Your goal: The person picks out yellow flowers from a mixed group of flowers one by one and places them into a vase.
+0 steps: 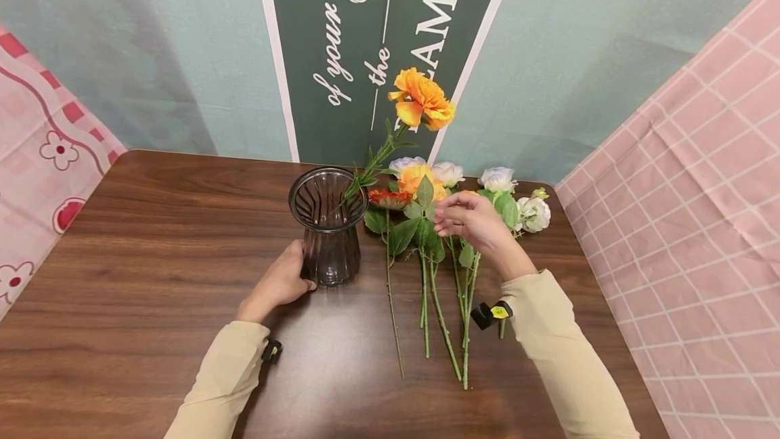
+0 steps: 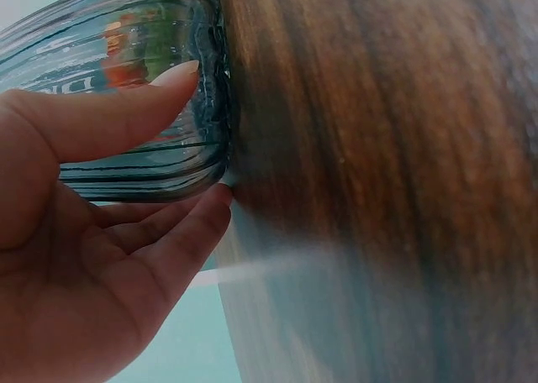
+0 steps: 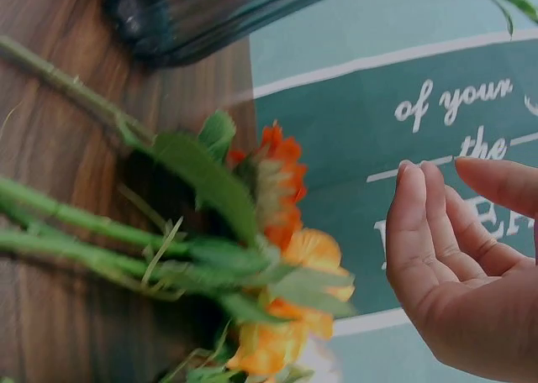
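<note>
A dark, ribbed glass vase (image 1: 332, 259) stands upright on the table. One orange flower (image 1: 422, 99) leans to the right out of its mouth, its stem inside the glass. My left hand (image 1: 283, 276) grips the vase low down near its base; in the left wrist view the thumb (image 2: 126, 114) lies on one side of the glass and the fingers on the other. Over the loose flowers hovers my right hand (image 1: 472, 222), fingers loosely bent and holding nothing. In the right wrist view this hand (image 3: 471, 274) is apart from the red-orange flower (image 3: 282, 186) and the vase.
Several cut flowers lie right of the vase, stems towards me: a red-orange one (image 1: 390, 200), an orange one (image 1: 417, 180) and white ones (image 1: 533, 214) among them. A printed cloth (image 1: 231, 53) hangs behind the wooden table (image 1: 183, 236); pink cloths hang at both sides.
</note>
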`<state>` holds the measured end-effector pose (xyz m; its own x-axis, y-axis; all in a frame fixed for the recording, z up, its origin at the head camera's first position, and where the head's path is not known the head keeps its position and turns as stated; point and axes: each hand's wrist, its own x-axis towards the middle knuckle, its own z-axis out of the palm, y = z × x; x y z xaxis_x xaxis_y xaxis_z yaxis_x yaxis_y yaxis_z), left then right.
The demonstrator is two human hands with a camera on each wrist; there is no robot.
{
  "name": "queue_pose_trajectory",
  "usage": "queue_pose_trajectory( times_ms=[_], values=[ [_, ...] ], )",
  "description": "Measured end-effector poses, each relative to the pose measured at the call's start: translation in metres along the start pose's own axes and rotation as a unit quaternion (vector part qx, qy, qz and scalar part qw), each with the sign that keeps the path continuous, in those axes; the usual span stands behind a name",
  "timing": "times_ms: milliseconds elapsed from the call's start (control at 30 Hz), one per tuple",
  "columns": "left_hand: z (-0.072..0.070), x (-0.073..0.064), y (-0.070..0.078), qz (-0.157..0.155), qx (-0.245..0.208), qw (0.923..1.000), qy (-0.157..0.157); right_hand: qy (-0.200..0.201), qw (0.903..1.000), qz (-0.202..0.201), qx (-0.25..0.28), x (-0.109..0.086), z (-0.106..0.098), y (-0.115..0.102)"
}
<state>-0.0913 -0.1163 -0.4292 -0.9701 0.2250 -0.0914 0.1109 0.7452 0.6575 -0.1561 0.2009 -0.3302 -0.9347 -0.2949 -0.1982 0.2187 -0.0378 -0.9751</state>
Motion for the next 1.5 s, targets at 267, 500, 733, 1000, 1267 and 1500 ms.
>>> queue_pose_trajectory(
  times_ms=[267, 500, 733, 1000, 1267, 1500],
  values=[
    [0.001, 0.0, 0.0, -0.005, 0.0, 1.0, -0.005, 0.068, 0.9961, 0.019, -0.054, -0.008, -0.025, 0.018],
    [0.002, 0.0, 0.0, -0.006, -0.001, 1.0, -0.005, 0.083, 0.9951, 0.035, -0.041, -0.017, -0.041, 0.03],
    [0.002, 0.001, 0.0, -0.007, -0.001, 1.0, -0.006, 0.086, 0.9934, 0.062, -0.045, -0.028, -0.054, 0.041],
    [0.001, 0.001, 0.0, 0.0, 0.002, 1.0, -0.002, 0.078, 0.9889, 0.103, -0.074, -0.037, -0.073, 0.058],
    [0.0, 0.001, 0.0, -0.009, 0.0, 0.9999, -0.006, 0.069, 0.9803, 0.161, -0.091, -0.043, -0.079, 0.077],
    [0.001, 0.001, 0.0, -0.012, -0.002, 0.9999, -0.007, 0.042, 0.976, 0.182, -0.112, -0.048, -0.075, 0.088]
  ],
)
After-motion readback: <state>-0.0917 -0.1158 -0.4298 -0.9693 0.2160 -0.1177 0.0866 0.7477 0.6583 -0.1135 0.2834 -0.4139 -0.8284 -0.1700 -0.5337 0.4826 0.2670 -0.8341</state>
